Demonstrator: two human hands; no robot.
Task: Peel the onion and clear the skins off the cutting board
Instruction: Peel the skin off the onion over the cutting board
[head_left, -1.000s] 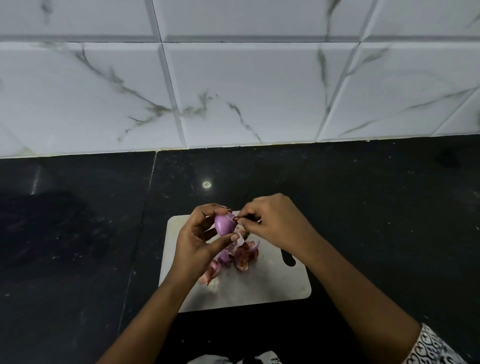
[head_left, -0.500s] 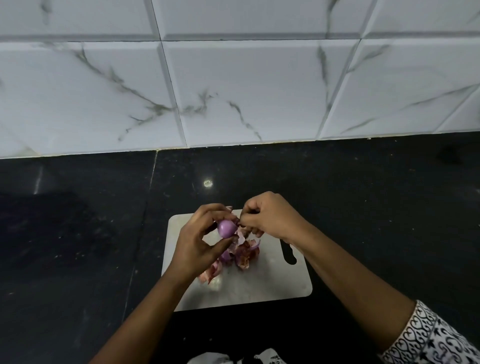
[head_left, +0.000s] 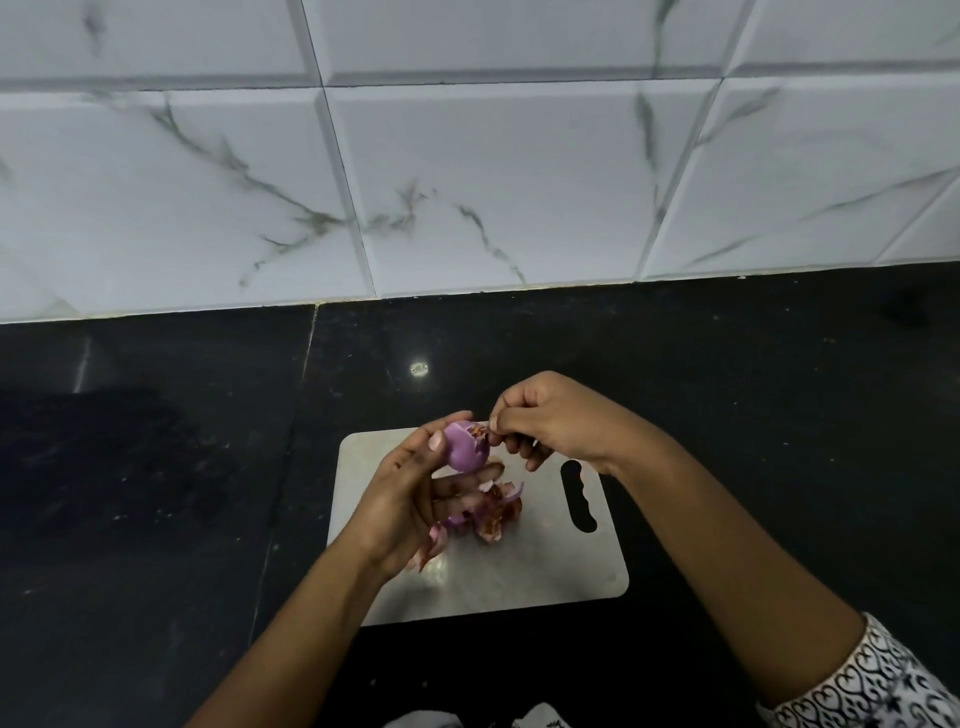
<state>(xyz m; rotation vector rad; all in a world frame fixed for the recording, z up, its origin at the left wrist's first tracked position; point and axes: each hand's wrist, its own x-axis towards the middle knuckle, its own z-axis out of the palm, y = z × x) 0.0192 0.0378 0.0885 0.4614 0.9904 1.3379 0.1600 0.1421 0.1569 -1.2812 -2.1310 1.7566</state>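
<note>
Left hand cups the purple onion between thumb and fingers; right hand pinches its flaking skin at the top.

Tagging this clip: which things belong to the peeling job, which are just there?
Job: onion held by left hand, right hand pinching a skin flap, loose skins, cutting board.
Just there: black counter, marbled wall tiles, patterned sleeve.

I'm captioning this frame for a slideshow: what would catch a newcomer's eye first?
The purple onion, held in the left hand above the cutting board, while the right hand pinches a skin flap at its top. Below, a pile of peeled skins lies on the pale board, set on a black counter.
</note>
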